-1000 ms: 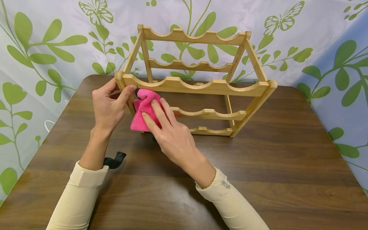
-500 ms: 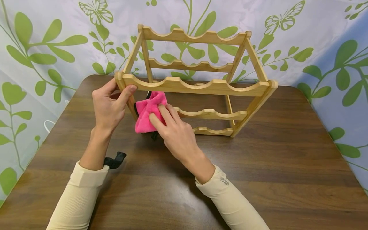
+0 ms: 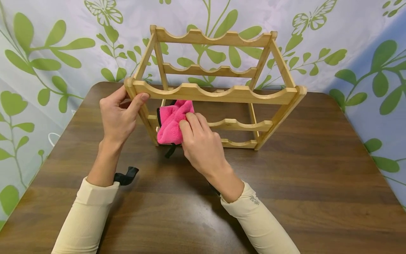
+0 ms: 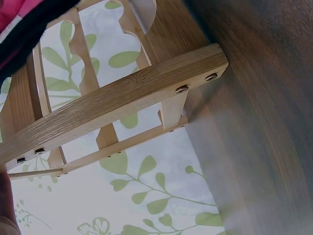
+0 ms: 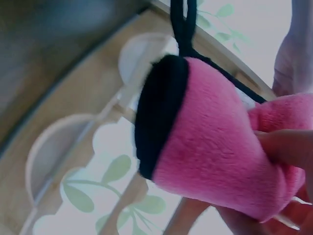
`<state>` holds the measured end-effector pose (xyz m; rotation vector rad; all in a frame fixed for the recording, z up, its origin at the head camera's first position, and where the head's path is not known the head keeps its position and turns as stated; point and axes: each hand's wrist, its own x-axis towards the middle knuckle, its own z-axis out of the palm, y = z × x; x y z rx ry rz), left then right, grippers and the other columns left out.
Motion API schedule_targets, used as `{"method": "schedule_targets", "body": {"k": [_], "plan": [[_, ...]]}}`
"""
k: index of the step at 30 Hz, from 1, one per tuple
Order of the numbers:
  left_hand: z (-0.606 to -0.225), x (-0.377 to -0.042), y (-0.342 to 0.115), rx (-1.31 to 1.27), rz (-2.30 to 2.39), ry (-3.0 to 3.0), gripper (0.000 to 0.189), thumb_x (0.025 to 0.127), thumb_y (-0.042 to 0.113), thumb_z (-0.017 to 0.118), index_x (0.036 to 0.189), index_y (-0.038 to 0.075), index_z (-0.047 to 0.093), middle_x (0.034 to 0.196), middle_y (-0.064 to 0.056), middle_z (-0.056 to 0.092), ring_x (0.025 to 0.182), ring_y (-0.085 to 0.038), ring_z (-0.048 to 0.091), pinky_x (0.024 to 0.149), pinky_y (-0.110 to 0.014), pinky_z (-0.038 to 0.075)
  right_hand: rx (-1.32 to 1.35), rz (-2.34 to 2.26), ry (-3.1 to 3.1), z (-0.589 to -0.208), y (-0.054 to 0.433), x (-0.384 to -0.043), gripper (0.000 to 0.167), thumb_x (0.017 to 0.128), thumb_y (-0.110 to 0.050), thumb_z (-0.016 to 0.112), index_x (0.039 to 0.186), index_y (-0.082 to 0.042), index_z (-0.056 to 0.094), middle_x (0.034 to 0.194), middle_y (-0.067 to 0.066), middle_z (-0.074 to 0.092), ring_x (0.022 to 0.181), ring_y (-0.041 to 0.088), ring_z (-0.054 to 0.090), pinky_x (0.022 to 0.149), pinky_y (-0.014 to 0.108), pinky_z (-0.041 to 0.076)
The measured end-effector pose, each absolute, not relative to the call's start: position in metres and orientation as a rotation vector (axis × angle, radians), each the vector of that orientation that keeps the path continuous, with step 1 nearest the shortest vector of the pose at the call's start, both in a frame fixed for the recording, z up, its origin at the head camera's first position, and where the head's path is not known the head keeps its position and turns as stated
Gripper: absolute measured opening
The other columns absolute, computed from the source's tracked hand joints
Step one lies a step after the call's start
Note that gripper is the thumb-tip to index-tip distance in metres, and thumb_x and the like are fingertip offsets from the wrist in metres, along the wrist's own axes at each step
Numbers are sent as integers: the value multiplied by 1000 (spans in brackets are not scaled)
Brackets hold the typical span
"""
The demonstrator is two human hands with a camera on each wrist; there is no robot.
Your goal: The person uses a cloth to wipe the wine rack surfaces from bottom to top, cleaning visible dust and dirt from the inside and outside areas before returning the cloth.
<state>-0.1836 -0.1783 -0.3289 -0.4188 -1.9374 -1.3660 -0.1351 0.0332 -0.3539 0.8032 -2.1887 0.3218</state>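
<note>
A light wooden wine rack (image 3: 219,94) with scalloped rails stands on the table. My left hand (image 3: 118,114) grips its upper front left corner, thumb on the front of the top rail and the other fingers behind the post. In my right hand (image 3: 203,144) is a bunched pink cloth (image 3: 172,123) with black edging, pinched between thumb and curled fingers. It overlaps the left end of the lower front rails in the head view. The right wrist view shows the cloth's fleecy face and a black loop (image 5: 183,29). Part of the cloth is hidden under the fingers.
The rack stands toward the back of the brown wooden table (image 3: 301,190), before a white curtain (image 3: 73,24) with green leaves and butterflies. A black strap end (image 3: 127,175) hangs by my left wrist. Screw heads (image 4: 182,89) dot the rack's side post.
My right hand has drawn the cloth rightward and slightly down, away from the upper left corner. Its fingers have curled further into the cloth. The left hand keeps its grip on the rack.
</note>
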Motion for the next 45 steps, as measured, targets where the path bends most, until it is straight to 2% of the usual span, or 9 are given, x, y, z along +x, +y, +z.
{"method": "schedule_targets", "body": {"k": [6, 12, 15, 19, 28, 32, 37, 39, 45], "plan": [[-330, -184, -181, -423, -1375, -1929, 24, 86, 14, 79, 99, -5, 74, 79, 5, 69, 71, -6, 68, 64, -16, 53, 710, 363, -2320, -343, 41, -132, 12, 84, -3, 59, 94, 2, 59, 119, 21, 56, 107, 34, 55, 50, 42, 56], [-331, -184, -183, -431, -1376, -1925, 24, 86, 15, 78, 98, -6, 74, 79, 4, 69, 71, -7, 68, 64, -15, 53, 725, 393, -2388, -338, 44, -131, 4, 86, -2, 53, 88, 2, 52, 138, 19, 49, 120, 33, 50, 44, 39, 52], [-331, -184, -183, -436, -1368, -1926, 24, 87, 15, 78, 97, -6, 74, 79, 5, 68, 70, -6, 68, 63, -15, 53, 765, 392, -2402, -338, 46, -131, 3, 89, -2, 53, 88, 0, 51, 133, 18, 53, 112, 32, 55, 43, 38, 50], [-330, -184, -183, -453, -1359, -1922, 25, 87, 17, 77, 98, -5, 74, 79, 5, 69, 70, -7, 68, 63, -15, 53, 803, 388, -2443, -336, 50, -131, 12, 87, -5, 60, 96, -2, 52, 122, 17, 57, 95, 31, 59, 47, 40, 52], [-328, -184, -184, -493, -1347, -1907, 32, 88, 24, 77, 98, -6, 74, 78, 4, 69, 67, -7, 67, 61, -16, 53, 777, 397, -2542, -331, 55, -131, 24, 84, -4, 63, 103, -4, 49, 104, 9, 51, 85, 27, 54, 41, 38, 46], [-328, -185, -182, -506, -1363, -1890, 35, 87, 27, 78, 97, -6, 74, 77, 3, 68, 63, -8, 64, 61, -16, 52, 758, 397, -2577, -329, 57, -129, 34, 82, -4, 65, 110, -4, 46, 107, 10, 51, 85, 27, 54, 42, 38, 45], [-328, -187, -180, -520, -1374, -1880, 36, 87, 28, 78, 97, -6, 74, 77, 2, 68, 58, -8, 59, 60, -16, 52, 761, 418, -2610, -325, 63, -127, 63, 77, -1, 69, 132, -7, 41, 118, 12, 51, 95, 30, 54, 44, 40, 48], [-329, -187, -180, -525, -1370, -1880, 37, 87, 29, 78, 97, -7, 74, 77, 2, 68, 58, -8, 59, 60, -16, 52, 772, 407, -2607, -324, 66, -127, 68, 78, 0, 69, 138, -8, 40, 120, 14, 50, 98, 32, 54, 45, 41, 49], [-330, -188, -180, -527, -1371, -1872, 39, 87, 31, 77, 96, -7, 74, 76, 0, 68, 60, -9, 63, 60, -16, 52, 739, 359, -2631, -323, 74, -128, 68, 74, 0, 72, 135, -7, 44, 118, 17, 49, 94, 34, 53, 46, 42, 50]]}}
